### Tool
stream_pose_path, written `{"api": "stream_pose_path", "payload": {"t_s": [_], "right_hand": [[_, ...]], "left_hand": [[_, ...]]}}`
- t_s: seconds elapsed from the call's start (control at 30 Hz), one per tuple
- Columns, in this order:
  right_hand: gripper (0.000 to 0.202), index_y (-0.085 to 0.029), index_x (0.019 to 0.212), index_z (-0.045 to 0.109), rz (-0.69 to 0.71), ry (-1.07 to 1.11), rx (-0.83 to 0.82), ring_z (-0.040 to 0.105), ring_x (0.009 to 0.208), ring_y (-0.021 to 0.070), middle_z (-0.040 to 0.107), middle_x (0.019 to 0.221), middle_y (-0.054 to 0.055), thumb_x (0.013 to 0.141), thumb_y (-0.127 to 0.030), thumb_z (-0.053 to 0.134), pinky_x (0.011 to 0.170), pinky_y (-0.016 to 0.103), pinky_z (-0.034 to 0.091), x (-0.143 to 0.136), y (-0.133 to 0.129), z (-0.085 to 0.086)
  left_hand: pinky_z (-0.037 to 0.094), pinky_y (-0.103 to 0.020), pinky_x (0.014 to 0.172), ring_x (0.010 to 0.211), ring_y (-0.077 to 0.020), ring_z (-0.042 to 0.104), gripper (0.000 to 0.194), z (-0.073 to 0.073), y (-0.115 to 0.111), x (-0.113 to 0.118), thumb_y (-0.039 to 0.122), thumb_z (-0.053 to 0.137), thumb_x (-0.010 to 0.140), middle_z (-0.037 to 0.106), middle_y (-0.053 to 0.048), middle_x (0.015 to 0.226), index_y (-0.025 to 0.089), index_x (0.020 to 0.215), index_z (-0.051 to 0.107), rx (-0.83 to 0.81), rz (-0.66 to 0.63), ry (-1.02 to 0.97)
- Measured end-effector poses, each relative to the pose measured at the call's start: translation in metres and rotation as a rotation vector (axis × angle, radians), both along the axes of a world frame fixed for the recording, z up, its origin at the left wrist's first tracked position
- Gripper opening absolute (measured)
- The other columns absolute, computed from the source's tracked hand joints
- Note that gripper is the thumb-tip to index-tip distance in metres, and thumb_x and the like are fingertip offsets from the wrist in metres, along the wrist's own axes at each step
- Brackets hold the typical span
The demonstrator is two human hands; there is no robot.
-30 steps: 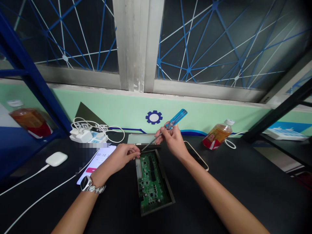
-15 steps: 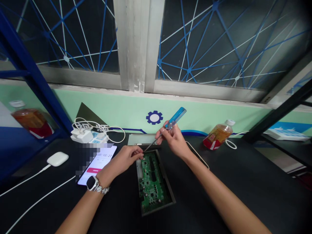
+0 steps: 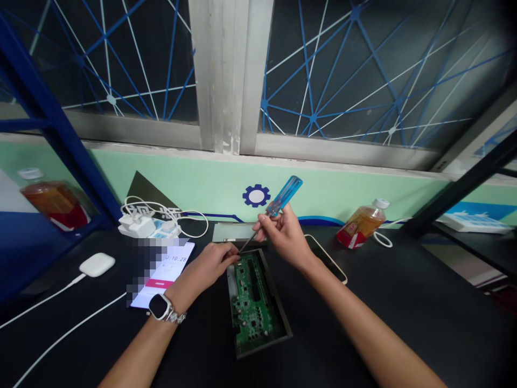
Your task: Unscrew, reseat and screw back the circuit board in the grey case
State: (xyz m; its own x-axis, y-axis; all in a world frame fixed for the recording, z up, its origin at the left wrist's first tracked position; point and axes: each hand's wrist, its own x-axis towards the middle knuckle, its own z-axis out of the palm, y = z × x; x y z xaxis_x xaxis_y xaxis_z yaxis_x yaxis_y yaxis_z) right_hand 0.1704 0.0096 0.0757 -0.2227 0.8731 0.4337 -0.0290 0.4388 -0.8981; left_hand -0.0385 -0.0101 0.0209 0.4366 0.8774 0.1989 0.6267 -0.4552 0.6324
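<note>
My right hand (image 3: pixel 286 238) is closed around a screwdriver (image 3: pixel 287 193) with a clear blue handle. The shaft slants down to the left, its tip at the far left corner of an open metal case (image 3: pixel 284 318). Inside that case lies a green circuit board (image 3: pixel 253 307) covered with small parts. At the same corner, my left hand (image 3: pixel 210 264) has its fingers pinched together beside the screwdriver tip. Whatever those fingers hold, if anything, is too small or hidden to make out. A watch and a bracelet circle my left wrist.
Left of the case lies a lit phone (image 3: pixel 173 269), with a power strip (image 3: pixel 163 229) and white cables behind it. A white charger (image 3: pixel 97 264) is farther left. Another phone (image 3: pixel 329 261) sits partly under my right forearm. Drink bottles (image 3: pixel 359 223) stand right and left. A flat panel (image 3: pixel 230 231) lies behind the case.
The screwdriver handle has shifted slightly left and down, and my right hand has turned a little around it. More of the phone by my right forearm shows. My left hand stays at the corner.
</note>
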Motion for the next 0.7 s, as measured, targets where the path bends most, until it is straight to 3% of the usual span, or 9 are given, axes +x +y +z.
{"api": "stream_pose_path", "payload": {"t_s": [0.23,0.4,0.7], "right_hand": [[0.025,-0.024,0.110,0.039,-0.034,-0.167,0.047,0.064,0.056,0.0121,0.065,0.078,-0.001,0.094,-0.034,0.056,0.053,0.026,0.055,-0.015,-0.008,0.011],[0.022,-0.024,0.105,0.037,-0.032,-0.237,0.051,0.063,0.055,0.0130,0.065,0.079,0.001,0.094,-0.032,0.054,0.050,0.026,0.052,-0.023,-0.005,0.021],[0.021,-0.024,0.108,0.037,-0.052,-0.387,0.142,0.064,0.056,0.0151,0.067,0.074,0.000,0.095,-0.034,0.050,0.051,0.027,0.048,-0.036,0.001,0.007]], "left_hand": [[0.043,-0.029,0.073,0.087,-0.0223,0.065,0.019,-0.006,0.002,-0.004,0.033,0.053,0.095,0.072,-0.005,0.093,0.022,0.096,0.068,0.070,0.012,0.077],[0.042,-0.027,0.067,0.080,-0.0213,0.065,0.015,-0.001,-0.001,-0.002,0.030,0.055,0.094,0.071,-0.004,0.087,0.021,0.089,0.066,0.102,0.028,0.064],[0.040,-0.026,0.063,0.069,-0.0181,0.063,0.016,0.001,0.003,-0.006,0.028,0.056,0.093,0.070,-0.002,0.078,0.020,0.085,0.067,0.109,0.035,-0.022]]}}
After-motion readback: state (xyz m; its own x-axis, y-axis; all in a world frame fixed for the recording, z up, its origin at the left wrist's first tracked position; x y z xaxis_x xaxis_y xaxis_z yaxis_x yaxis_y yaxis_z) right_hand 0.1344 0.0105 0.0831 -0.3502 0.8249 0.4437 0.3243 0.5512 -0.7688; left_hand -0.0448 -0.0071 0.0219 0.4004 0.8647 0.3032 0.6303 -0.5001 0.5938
